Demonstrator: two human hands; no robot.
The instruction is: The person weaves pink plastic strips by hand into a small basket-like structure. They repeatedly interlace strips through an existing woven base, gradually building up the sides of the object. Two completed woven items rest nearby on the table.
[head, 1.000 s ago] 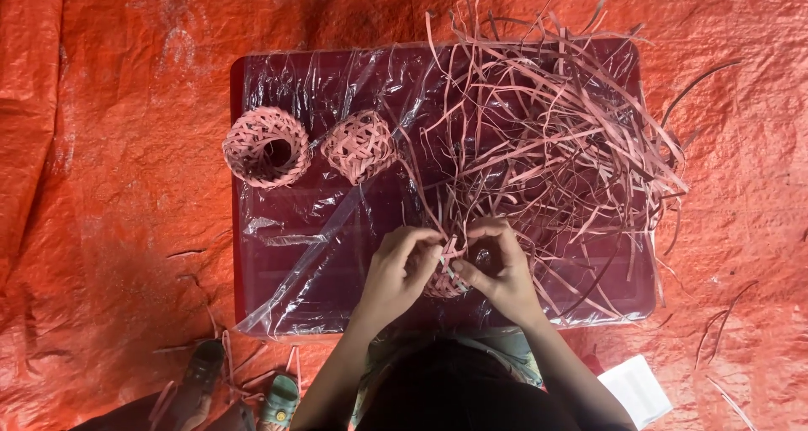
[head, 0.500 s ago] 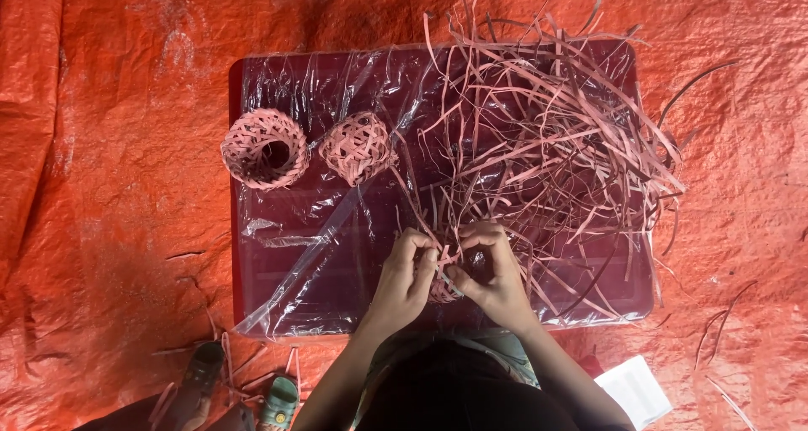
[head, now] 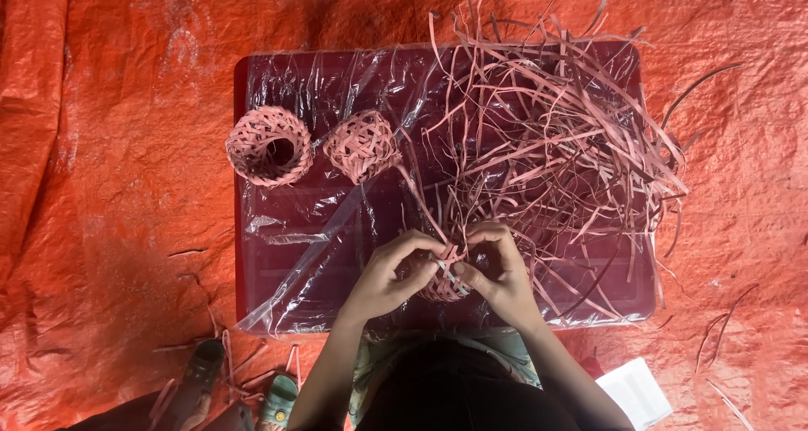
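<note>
A floor-level craft spot for weaving by hand, not a fitted workshop.

You sit over an orange tarp [head: 109,229] spread across the ground, with a low red worktop [head: 278,263] wrapped in clear plastic sheet [head: 337,86] in front of you. A loose heap of pink strips [head: 555,136] covers its right half, and two small woven balls [head: 269,145] stand at its left. Stray strips lie scattered on the tarp, and a pair of sandals [head: 202,372] rests beside your knee, which suits an informal home or village setting.
</note>
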